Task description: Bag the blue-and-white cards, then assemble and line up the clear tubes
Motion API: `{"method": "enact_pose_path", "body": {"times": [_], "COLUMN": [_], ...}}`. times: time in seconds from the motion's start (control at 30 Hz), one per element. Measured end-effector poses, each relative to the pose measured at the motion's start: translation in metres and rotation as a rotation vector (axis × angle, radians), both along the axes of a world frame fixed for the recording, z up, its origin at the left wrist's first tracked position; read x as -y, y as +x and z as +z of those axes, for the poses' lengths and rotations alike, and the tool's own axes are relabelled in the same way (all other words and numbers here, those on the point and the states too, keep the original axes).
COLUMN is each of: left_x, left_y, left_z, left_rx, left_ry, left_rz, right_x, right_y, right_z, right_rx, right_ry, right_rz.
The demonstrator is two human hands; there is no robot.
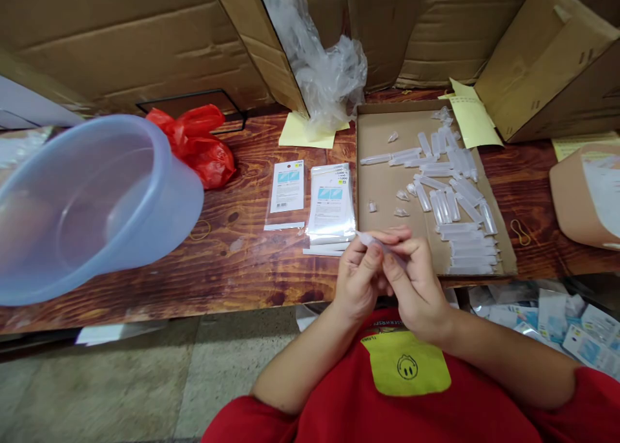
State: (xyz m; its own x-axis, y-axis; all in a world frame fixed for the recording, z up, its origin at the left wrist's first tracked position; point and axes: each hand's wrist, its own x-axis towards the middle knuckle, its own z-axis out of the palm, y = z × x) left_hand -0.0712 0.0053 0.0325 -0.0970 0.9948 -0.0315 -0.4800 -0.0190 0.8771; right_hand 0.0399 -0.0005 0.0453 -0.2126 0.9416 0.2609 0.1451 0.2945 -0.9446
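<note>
Both hands meet just in front of my chest, at the near edge of the wooden table. My left hand and my right hand together pinch one small clear plastic tube, its pointed end sticking out to the left. Right behind the hands lies a flat cardboard tray with several more clear tubes and a few loose caps. Left of the tray is a stack of printed plastic pouches, with a single pouch beside it.
A large translucent blue basin tilts at the left. A red plastic bag lies behind it. Cardboard boxes and a clear plastic bag line the back. Yellow paper sheets and rubber bands lie on the table. More pouches are piled at lower right.
</note>
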Motion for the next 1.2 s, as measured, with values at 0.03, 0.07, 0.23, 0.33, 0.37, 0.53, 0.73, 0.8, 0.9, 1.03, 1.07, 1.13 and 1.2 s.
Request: {"method": "enact_pose_path", "body": {"times": [0.03, 0.07, 0.23, 0.33, 0.37, 0.53, 0.73, 0.8, 0.9, 1.03, 1.07, 1.13, 1.2], "left_x": [-0.003, -0.006, -0.018, -0.015, -0.012, -0.003, -0.005, -0.005, -0.003, -0.001, -0.001, -0.002, -0.004], "left_y": [-0.002, -0.005, -0.031, -0.039, -0.040, -0.047, -0.050, -0.048, -0.047, -0.048, -0.047, -0.046, -0.045], "left_z": [0.001, 0.002, 0.005, 0.000, -0.002, -0.016, -0.011, -0.007, -0.005, -0.005, -0.005, -0.005, -0.005], "left_rx": [0.035, 0.070, -0.030, -0.117, -0.130, -0.175, -0.222, -0.223, -0.298, -0.476, -0.479, -0.461, -0.476], "left_ry": [-0.005, -0.015, -0.103, -0.090, -0.073, -0.023, 0.075, 0.131, 0.215, 0.213, 0.203, 0.198, 0.196], "left_rz": [0.024, 0.064, 0.140, 0.061, 0.045, -0.057, -0.236, -0.274, -0.269, -0.272, -0.291, -0.337, -0.381], "right_x": [-0.010, -0.023, -0.092, -0.113, -0.116, -0.114, -0.102, -0.100, -0.097, -0.088, -0.086, -0.082, -0.079], "right_y": [0.007, 0.015, 0.045, 0.047, 0.046, 0.051, 0.042, 0.039, 0.035, 0.037, 0.039, 0.043, 0.047], "right_z": [0.004, 0.007, -0.010, -0.031, -0.033, -0.001, 0.039, 0.041, 0.040, 0.042, 0.042, 0.044, 0.043], "right_rx": [0.084, 0.188, 0.911, 1.157, 1.149, 0.690, 0.420, 0.406, 0.427, 0.534, 0.541, 0.542, 0.556], "right_ry": [0.022, 0.080, 0.307, 0.248, 0.251, 0.436, 0.555, 0.501, 0.365, -0.039, -0.079, -0.067, -0.080], "right_rz": [0.078, 0.132, -0.010, 0.124, 0.163, 0.281, 0.520, 0.587, 0.591, 0.513, 0.501, 0.495, 0.487]}}
